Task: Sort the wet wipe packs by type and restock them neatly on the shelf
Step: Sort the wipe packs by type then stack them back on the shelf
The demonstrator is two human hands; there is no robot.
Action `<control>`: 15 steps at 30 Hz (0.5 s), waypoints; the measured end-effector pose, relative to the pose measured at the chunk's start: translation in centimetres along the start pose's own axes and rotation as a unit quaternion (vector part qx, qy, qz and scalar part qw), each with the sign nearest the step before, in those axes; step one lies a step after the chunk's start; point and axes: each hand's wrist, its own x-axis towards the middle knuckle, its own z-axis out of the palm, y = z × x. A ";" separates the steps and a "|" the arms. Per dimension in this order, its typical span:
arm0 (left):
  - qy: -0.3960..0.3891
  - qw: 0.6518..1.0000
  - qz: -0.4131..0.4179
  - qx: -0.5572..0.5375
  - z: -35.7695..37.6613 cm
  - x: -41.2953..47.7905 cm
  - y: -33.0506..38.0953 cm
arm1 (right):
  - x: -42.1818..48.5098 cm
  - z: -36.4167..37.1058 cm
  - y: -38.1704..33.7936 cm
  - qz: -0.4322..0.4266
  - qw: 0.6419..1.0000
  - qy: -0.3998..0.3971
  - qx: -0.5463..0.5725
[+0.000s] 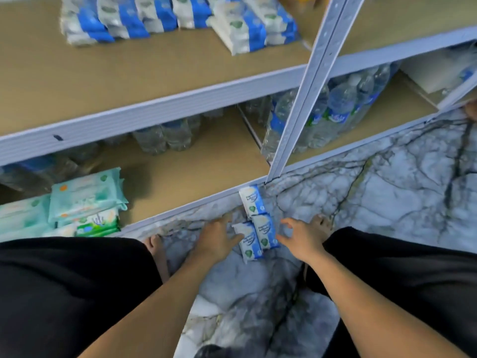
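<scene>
While the left grip and right grip, both spread, flank the blue packs between them, a gathering scoop seems intended.

I have both arms stretched forward and down between my bent knees, left forearm and right forearm bare. My left hand is palm down, fingers straight and a little spread, thumb out toward the right. My right hand mirrors it, palm down, fingers splayed and loose, thumb toward the left, gripping nothing. The hands are near each other but apart. My legs are in black shorts, with my bare left foot and right foot outside the hands.
</scene>
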 end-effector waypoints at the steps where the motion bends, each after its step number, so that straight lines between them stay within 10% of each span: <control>1: -0.010 1.000 -0.013 -0.017 1.1 0.4 -0.5 | 0.7 0.7 0.2 0.007 1.000 -0.015 -0.006; 15: 0.026 0.917 -0.291 -0.273 12.7 5.7 -2.7 | 8.1 8.4 3.7 0.123 0.981 -0.067 0.132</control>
